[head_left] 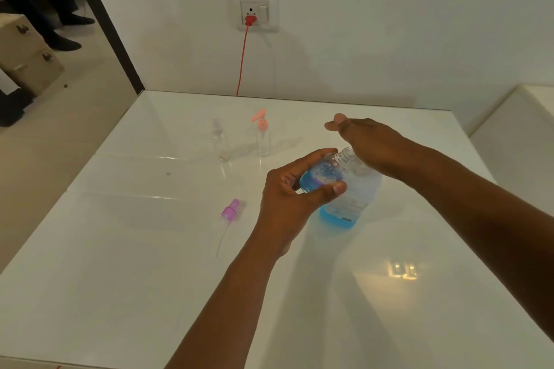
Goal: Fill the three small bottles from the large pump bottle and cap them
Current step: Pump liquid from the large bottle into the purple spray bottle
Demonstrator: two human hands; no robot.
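Label on large bottle (347, 204) blurred, print unreadable.

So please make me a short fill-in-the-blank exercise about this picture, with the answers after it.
1. The left hand holds a small bottle with ____ liquid in it.
2. The purple sprayer lies on the ____.
3. The right hand rests on top of the ____ bottle.
4. The red cable is plugged into the wall ____.

Answers: blue; table; large; socket
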